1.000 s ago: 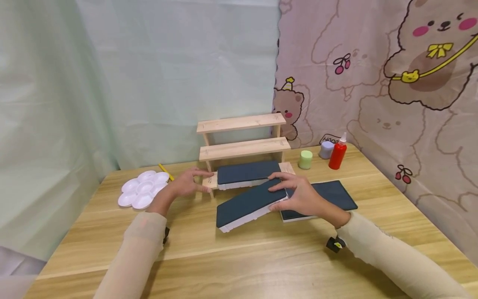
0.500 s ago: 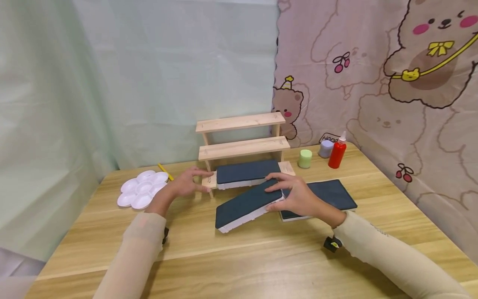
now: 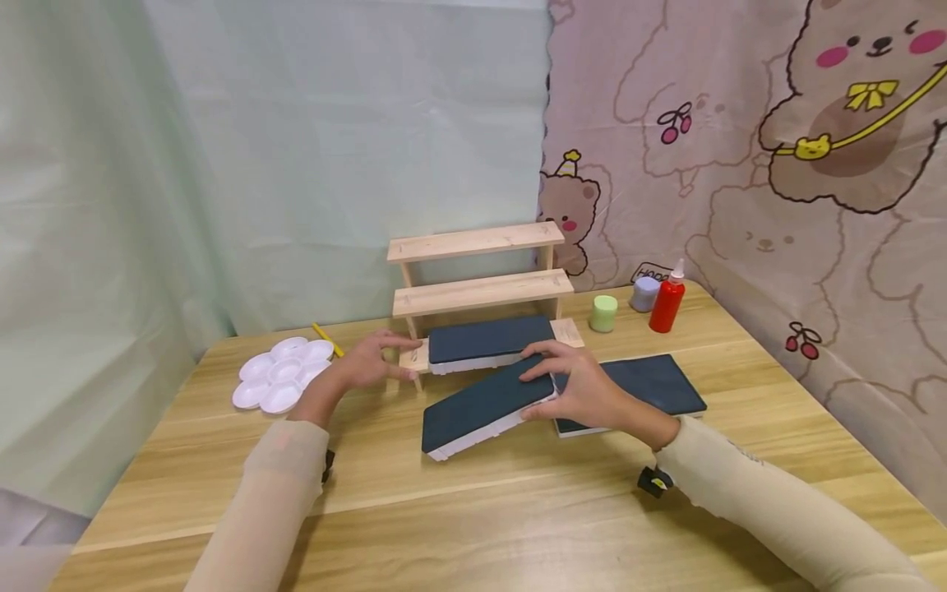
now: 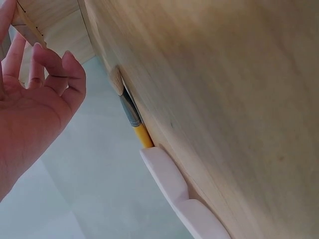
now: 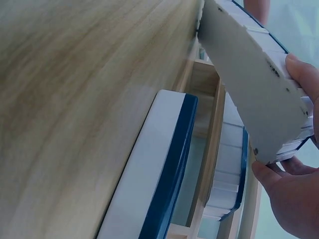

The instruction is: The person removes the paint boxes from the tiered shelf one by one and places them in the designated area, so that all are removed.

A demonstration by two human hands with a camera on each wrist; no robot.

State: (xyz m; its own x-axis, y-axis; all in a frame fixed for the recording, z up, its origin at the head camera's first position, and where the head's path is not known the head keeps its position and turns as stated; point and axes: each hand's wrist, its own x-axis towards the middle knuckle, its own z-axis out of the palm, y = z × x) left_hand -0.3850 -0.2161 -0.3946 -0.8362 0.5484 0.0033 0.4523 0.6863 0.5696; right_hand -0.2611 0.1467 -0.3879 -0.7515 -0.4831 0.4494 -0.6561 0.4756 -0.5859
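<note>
In the head view my right hand (image 3: pixel 588 388) holds the right end of a white box with a dark blue top (image 3: pixel 484 409), fingers over the top and thumb at the lower side. That box is tilted, its left end lower, above the table. My left hand (image 3: pixel 367 360) grips the left end of the lowest step of a three-step wooden stand (image 3: pixel 481 293), with thumb and forefinger at its edge. A second dark-topped box (image 3: pixel 488 341) lies on that step. A wider dark-topped box (image 3: pixel 658 385) rests on the table, partly behind my right hand.
At the left is a white flower-shaped palette (image 3: pixel 284 372), with a yellow-handled paintbrush (image 4: pixel 130 108) beside it. Back right stand a green jar (image 3: pixel 603 314), a lilac jar (image 3: pixel 645 293) and a red bottle (image 3: pixel 667 304). Curtains hang behind the table (image 3: pixel 473 526).
My right hand has moved slightly left with the tilted box. My left hand has stayed at the stand's lowest step.
</note>
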